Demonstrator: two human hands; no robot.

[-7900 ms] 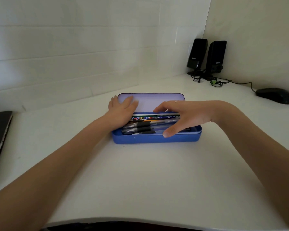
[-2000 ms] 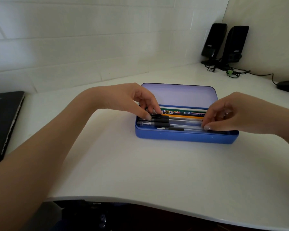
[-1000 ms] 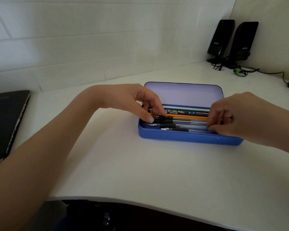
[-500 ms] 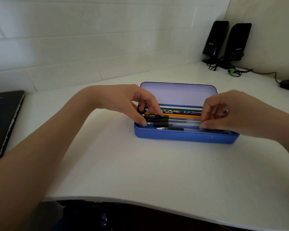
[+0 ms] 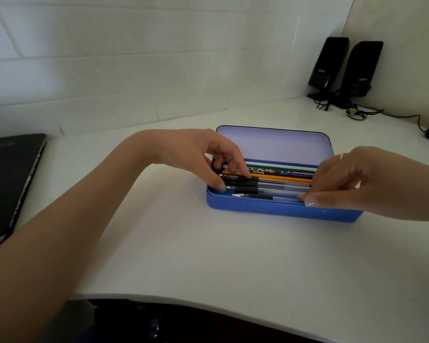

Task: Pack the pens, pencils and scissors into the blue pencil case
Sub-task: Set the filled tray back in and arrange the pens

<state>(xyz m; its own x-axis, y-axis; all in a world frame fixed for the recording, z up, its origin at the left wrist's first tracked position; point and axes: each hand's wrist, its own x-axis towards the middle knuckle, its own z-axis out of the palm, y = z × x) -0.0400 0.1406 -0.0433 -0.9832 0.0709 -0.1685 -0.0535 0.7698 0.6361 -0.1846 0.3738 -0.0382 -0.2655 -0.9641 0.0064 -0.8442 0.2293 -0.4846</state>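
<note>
Head view: we find the blue pencil case (image 5: 282,209) open on the desk (image 5: 208,248), pens (image 5: 279,186) and pencils (image 5: 285,179) inside. Unchanged since half a second ago, left hand (image 5: 196,154) grips the pens' capped ends and right hand (image 5: 357,179) pinches the opposite ends.

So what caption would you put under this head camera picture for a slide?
Left hand and right hand pinch opposite ends of the pens beside pencils in the open blue pencil case.

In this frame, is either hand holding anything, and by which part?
Both. The left hand pinches the clear plastic pens at their black ends; the right hand pinches their opposite, clear ends. They lie in the open blue pencil case.
</note>
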